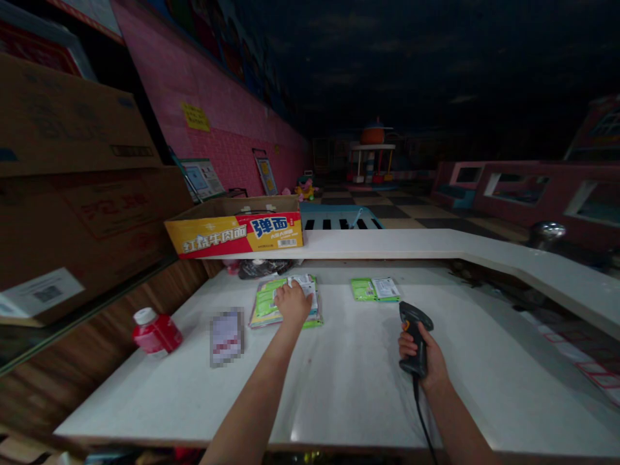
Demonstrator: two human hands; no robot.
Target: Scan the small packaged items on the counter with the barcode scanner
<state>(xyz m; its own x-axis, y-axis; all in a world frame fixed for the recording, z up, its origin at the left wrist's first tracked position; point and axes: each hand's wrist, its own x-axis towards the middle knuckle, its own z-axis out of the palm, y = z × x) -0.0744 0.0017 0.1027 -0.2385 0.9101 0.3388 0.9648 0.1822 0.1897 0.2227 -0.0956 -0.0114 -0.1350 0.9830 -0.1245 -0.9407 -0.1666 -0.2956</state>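
My left hand (292, 302) lies on top of a pile of flat green-and-white packets (264, 303), fingers apart and touching the upper packet. The undersides of the fingers are hidden. My right hand (431, 358) is wrapped round the handle of a black barcode scanner (414, 329), held upright over the white table (349, 381), with a cable hanging down from the handle. Beyond the scanner's head, a smaller group of green-and-white packets (375, 289) lies flat, apart from both hands.
At left stand a red bottle with a white cap (157, 332) and a blurred-out flat item (227, 337). A raised white ledge (382, 243) borders the back, carrying an open yellow-and-red carton (237, 232). Large cardboard boxes (77, 181) are stacked on the left.
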